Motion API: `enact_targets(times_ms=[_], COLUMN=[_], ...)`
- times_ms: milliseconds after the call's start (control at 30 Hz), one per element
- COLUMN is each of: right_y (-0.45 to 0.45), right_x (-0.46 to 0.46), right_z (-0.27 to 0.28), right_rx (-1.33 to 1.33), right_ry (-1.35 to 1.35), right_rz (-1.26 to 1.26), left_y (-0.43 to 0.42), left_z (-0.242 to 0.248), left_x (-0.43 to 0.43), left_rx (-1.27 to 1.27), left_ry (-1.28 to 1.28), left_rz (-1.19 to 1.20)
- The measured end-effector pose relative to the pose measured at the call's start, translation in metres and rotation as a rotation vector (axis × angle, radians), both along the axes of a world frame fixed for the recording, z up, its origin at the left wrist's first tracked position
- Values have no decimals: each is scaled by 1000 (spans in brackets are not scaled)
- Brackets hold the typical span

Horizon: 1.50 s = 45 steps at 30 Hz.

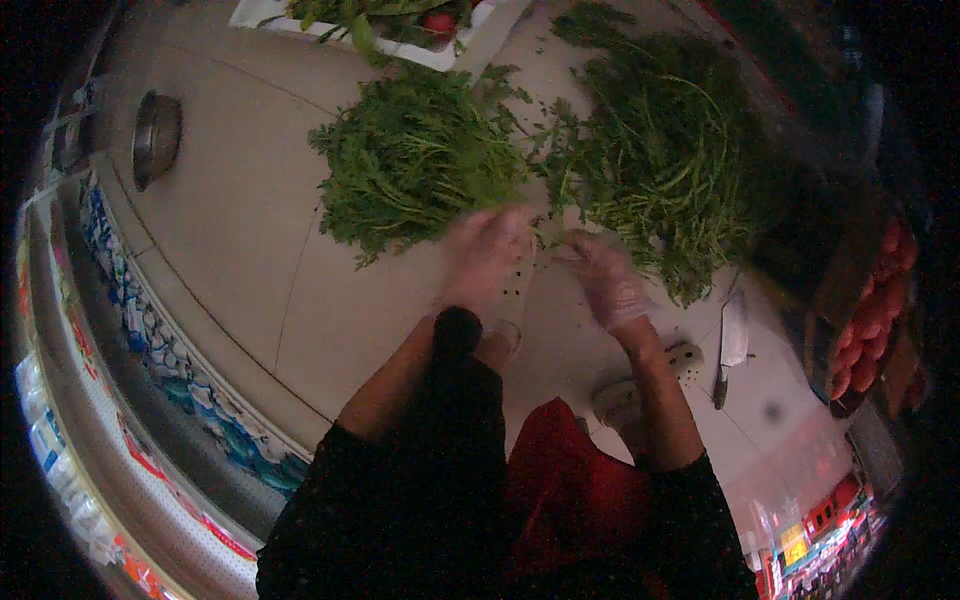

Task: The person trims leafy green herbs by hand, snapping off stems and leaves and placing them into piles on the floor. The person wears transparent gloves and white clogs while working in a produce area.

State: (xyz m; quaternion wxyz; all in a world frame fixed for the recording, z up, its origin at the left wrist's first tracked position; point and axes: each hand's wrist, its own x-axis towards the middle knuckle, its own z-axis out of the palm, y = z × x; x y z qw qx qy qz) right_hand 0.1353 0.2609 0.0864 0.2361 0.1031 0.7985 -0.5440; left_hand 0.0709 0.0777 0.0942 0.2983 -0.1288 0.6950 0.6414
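Note:
Both hands wear clear plastic gloves. My left hand [486,244] is blurred at the lower edge of a pile of leafy greens [412,157] on the tiled floor. Across from it, my right hand [604,274] has its fingers bent near small green bits, beside a larger, darker heap of leafy greens [660,150]. Whether either hand grips a stem cannot be made out. Loose leaf scraps lie between the two piles. A kitchen knife [733,337] lies on the floor right of my right forearm.
A white tray [427,56] with vegetables stands at the top. A metal bowl [157,140] is at the left, near store shelves [127,442]. Red net-bagged produce [874,322] stands at the right. Light perforated clogs [682,364] are on my feet.

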Motion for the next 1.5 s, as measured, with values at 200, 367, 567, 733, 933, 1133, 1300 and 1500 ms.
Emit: enact_targets(times_ms=[200,367,567,733,933,1133,1300,1500], right_y=[-28,28,118,142,185,196,183,156], right_x=[19,20,-32,-61,-22,-7,-30,-77], right_z=[-27,-38,-9,-22,-62,-55,-40,-66], right_rx=[236,644,732,1108,738,834,1079,1173], right_ry=[310,-10,64,796,-91,138,464,328], right_rz=[107,52,-529,36,-519,-605,-561,-378], left_y=[-74,-97,-100,-76,-40,-27,-5,40], left_z=[-34,-62,-25,20,45,43,44,54], left_x=[-5,-58,-80,-80,-74,-73,-71,-67], left_rx=[-309,-83,-883,-1270,-825,-602,-424,-230], left_ry=[381,-172,639,1041,555,378,515,20], left_rz=[24,289,-555,-740,-478,-379,-316,-304])
